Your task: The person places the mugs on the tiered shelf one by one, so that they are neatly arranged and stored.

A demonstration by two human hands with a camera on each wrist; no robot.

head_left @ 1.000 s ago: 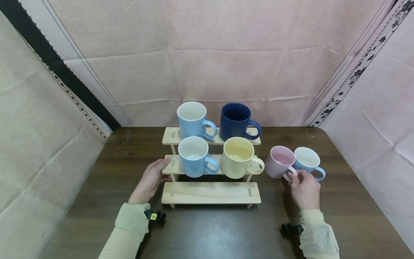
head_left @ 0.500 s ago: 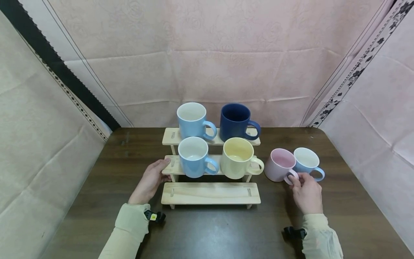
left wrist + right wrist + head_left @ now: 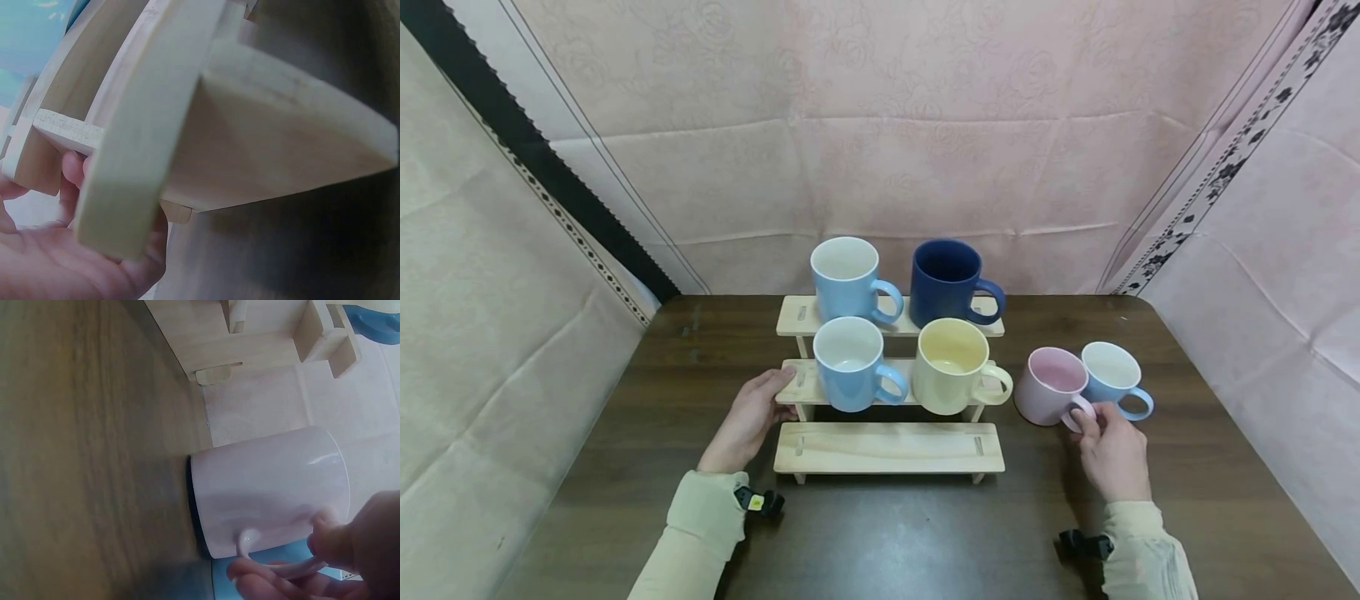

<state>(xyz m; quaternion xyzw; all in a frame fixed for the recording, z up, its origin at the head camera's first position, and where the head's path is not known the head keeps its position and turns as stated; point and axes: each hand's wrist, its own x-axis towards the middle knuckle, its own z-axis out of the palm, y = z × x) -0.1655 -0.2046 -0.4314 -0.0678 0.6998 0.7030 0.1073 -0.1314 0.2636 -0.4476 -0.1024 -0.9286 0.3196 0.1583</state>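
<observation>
And the pink mug (image 3: 1042, 397) slips slightly nearer the person, right of the rack (image 3: 887, 448), with a blue mug (image 3: 1100, 390) just beyond it! The right hand (image 3: 1114, 457) pinches its handle (image 3: 1082, 410); whether the base is off the bench (image 3: 887, 537), I can't tell. Over at the rack's left end, the left hand (image 3: 751, 418) grips the middle shelf (image 3: 802, 387), and the rack hasn't budged. It's a small shift, so I judge the mug's move barely under way, with the rack steadied meanwhile.
</observation>
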